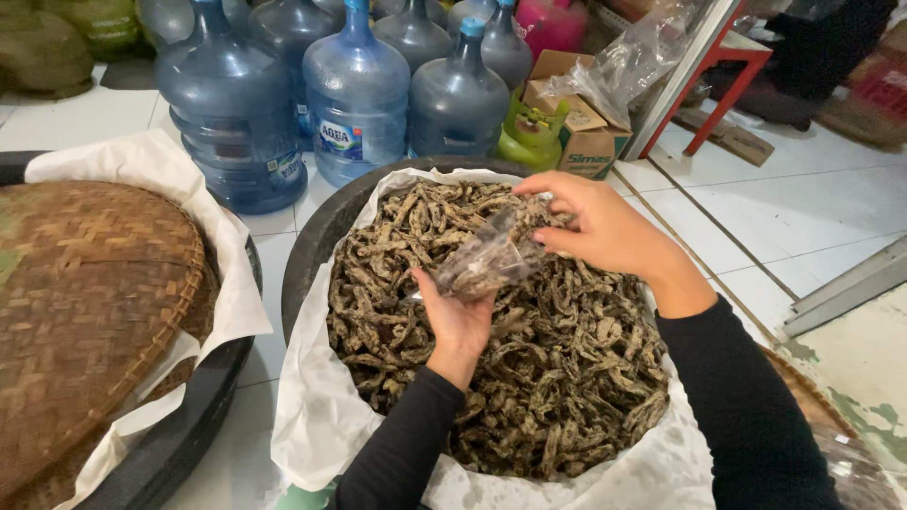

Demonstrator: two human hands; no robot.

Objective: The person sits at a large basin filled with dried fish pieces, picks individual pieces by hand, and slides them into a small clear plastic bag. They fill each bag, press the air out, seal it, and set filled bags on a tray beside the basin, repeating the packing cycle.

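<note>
A large black tub [312, 236] lined with white paper [321, 406] is heaped with dried brown-grey fish pieces [557, 378]. My left hand [458, 321] is palm up over the heap and cradles a small clear plastic bag [487, 260] partly filled with the dried pieces. My right hand [605, 227] comes in from the right and pinches the bag's upper edge with its fingers. Both arms wear black sleeves.
To the left stands a second paper-lined black tub under a woven bamboo lid [85, 302]. Several large blue water jugs [354, 94] stand behind, with a green gas canister [529, 132], a cardboard box [586, 132] and a red-legged table [727, 85]. White tiled floor [794, 208] lies to the right.
</note>
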